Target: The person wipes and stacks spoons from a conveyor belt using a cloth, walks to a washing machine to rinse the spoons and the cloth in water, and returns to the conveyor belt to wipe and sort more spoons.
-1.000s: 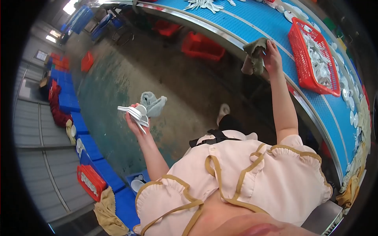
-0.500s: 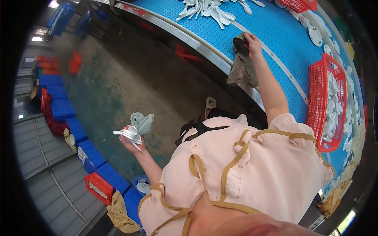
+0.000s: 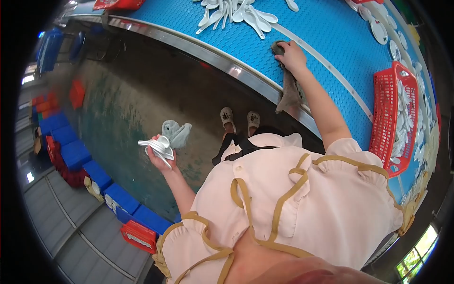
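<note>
Several white spoons [image 3: 160,145] are gripped by my left hand [image 3: 165,162], held out over the floor. A pale grey-green cloth [image 3: 177,134] bunches against the spoons at that hand. My right hand [image 3: 292,57] is closed on a dark grey cloth [image 3: 291,91] at the near side of the blue belt [image 3: 326,40]. The lower end of this cloth hangs over the metal edge. Beyond my right hand, a loose pile of white spoons [image 3: 228,10] lies on the belt.
A red basket [image 3: 384,113] full of white spoons stands on the belt at right, with white dishes [image 3: 378,30] behind it. Blue crates [image 3: 75,154] line the floor's left side, near a red basket [image 3: 138,235]. The belt's metal rail [image 3: 213,59] runs diagonally past my feet.
My right hand has moved slightly left and lowered the dark cloth onto the belt. My left hand still holds the spoons. The view has shifted, and both feet now show.
</note>
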A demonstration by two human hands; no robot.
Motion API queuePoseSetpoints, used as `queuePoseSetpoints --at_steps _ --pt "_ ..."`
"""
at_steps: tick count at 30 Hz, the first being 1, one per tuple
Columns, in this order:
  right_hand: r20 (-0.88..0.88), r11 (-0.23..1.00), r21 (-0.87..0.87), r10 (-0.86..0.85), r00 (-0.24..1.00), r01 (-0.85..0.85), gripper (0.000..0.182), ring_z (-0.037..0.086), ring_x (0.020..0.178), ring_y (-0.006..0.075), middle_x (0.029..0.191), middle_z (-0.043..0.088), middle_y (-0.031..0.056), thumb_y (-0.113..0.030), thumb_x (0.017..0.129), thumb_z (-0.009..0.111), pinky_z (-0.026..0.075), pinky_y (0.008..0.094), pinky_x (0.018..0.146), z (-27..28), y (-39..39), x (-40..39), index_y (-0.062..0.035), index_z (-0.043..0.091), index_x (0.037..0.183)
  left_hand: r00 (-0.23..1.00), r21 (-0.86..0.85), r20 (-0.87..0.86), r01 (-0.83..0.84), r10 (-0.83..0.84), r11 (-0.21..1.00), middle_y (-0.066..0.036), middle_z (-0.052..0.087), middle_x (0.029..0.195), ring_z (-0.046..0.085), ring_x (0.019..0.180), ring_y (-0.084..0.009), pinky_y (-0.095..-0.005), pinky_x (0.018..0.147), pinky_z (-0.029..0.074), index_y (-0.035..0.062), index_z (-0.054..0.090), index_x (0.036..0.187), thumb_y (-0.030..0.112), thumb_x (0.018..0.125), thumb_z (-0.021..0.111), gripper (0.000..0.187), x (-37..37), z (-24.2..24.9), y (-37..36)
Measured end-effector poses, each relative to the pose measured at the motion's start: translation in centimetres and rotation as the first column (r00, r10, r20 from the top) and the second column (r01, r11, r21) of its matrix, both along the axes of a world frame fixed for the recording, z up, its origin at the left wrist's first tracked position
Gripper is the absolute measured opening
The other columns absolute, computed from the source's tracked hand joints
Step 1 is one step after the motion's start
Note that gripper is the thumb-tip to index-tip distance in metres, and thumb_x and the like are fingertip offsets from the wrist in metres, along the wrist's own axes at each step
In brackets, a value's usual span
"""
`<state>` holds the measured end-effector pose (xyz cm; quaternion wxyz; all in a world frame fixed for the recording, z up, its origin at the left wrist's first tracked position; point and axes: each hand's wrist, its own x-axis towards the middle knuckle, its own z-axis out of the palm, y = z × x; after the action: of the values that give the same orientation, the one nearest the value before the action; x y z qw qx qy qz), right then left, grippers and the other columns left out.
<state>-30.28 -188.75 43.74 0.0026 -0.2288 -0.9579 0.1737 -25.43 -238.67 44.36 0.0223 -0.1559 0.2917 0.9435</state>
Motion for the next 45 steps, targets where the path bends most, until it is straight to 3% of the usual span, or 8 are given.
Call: queuePoseSetpoints --at_steps 16,19,20,22,28,38,40,45 --pt "0.177 0.970 -0.229 -0.047 0.983 0.088 0.021 0.058 0.078 0.0199 0.087 0.061 0.0040 -0.010 0.068 0.062 0.045 0.0321 0.064 -1.6 2.0 0.0 -0.0120 0.061 0.089 0.967 0.091 0.030 0.248 -0.251 0.965 -0.007 0.058 0.093 0.052 0.093 -0.0217 -0.0345 0.085 0.042 0.0021 0.056 0.093 0.025 0.080 0.050 0.027 -10.3 -0.6 -1.0" --pt "0.080 0.351 -0.930 -0.096 0.992 0.109 0.024 0.054 0.085 0.0123 0.090 0.057 0.0017 -0.011 0.075 0.060 0.044 0.0262 0.070 -0.8 3.6 3.5 -0.0056 0.054 0.098 0.971 0.048 0.053 0.229 -0.232 0.972 -0.008 0.058 0.093 0.052 0.093 -0.0219 -0.0346 0.084 0.043 0.0012 0.055 0.093 0.025 0.080 0.049 0.028 -11.5 -0.9 -1.7" --pt "0.084 0.354 -0.928 -0.100 0.991 0.115 0.024 0.054 0.085 0.0123 0.090 0.057 0.0017 -0.011 0.075 0.060 0.044 0.0262 0.070 -0.5 3.7 5.1 -0.0056 0.054 0.098 0.970 0.036 0.042 0.237 -0.239 0.971 -0.008 0.058 0.093 0.052 0.093 -0.0220 -0.0344 0.084 0.043 0.0009 0.055 0.093 0.025 0.080 0.049 0.028 -12.1 -0.9 -1.8" --pt "-0.042 -0.116 -0.989 -0.376 0.926 -0.092 0.029 0.055 0.085 0.0141 0.093 0.057 0.0037 -0.011 0.076 0.059 0.045 0.0274 0.074 0.0 3.2 8.2 -0.0066 0.050 0.103 0.967 0.027 0.036 0.252 -0.253 0.967 -0.008 0.058 0.093 0.052 0.093 -0.0220 -0.0342 0.084 0.043 0.0006 0.055 0.093 0.026 0.080 0.049 0.029 -12.9 -1.1 -2.0" --pt "0.007 -0.283 -0.917 -0.717 0.698 -0.281 0.030 0.054 0.090 0.0179 0.099 0.056 0.0052 -0.013 0.078 0.058 0.045 0.0326 0.076 -0.9 1.7 10.6 -0.0058 0.047 0.105 0.925 0.120 0.020 0.374 -0.379 0.920 -0.007 0.058 0.094 0.052 0.094 -0.0217 -0.0335 0.085 0.042 0.0021 0.056 0.093 0.026 0.080 0.050 0.028 -15.3 -1.4 -0.2" --pt "-0.053 -0.181 -0.951 -0.705 0.708 -0.250 0.021 0.055 0.085 0.0159 0.091 0.058 0.0025 -0.011 0.077 0.059 0.044 0.0305 0.074 -2.7 2.0 3.6 -0.0075 0.052 0.096 0.908 0.137 0.074 0.401 -0.413 0.906 -0.006 0.058 0.093 0.052 0.095 -0.0205 -0.0349 0.089 0.039 0.0031 0.055 0.094 0.027 0.078 0.052 0.029 -15.5 -0.9 1.6" --pt "-0.269 0.564 -0.825 -0.459 0.847 0.043 0.020 0.055 0.083 0.0148 0.090 0.058 0.0021 -0.008 0.075 0.060 0.044 0.0290 0.073 -4.8 2.5 3.4 -0.0074 0.052 0.093 0.911 0.139 0.074 0.392 -0.405 0.909 -0.006 0.058 0.093 0.052 0.094 -0.0203 -0.0348 0.088 0.039 0.0030 0.055 0.094 0.026 0.078 0.052 0.028 -15.2 -0.9 1.5" --pt "-0.296 0.913 -0.393 -0.240 0.925 0.111 0.029 0.055 0.085 0.0235 0.087 0.058 0.0076 -0.005 0.072 0.057 0.043 0.0310 0.076 -3.7 0.7 4.3 -0.0082 0.052 0.100 0.918 0.116 0.124 0.364 -0.377 0.924 -0.005 0.058 0.092 0.052 0.093 -0.0206 -0.0347 0.088 0.040 0.0028 0.055 0.094 0.026 0.077 0.052 0.028 -14.1 -1.4 0.2"
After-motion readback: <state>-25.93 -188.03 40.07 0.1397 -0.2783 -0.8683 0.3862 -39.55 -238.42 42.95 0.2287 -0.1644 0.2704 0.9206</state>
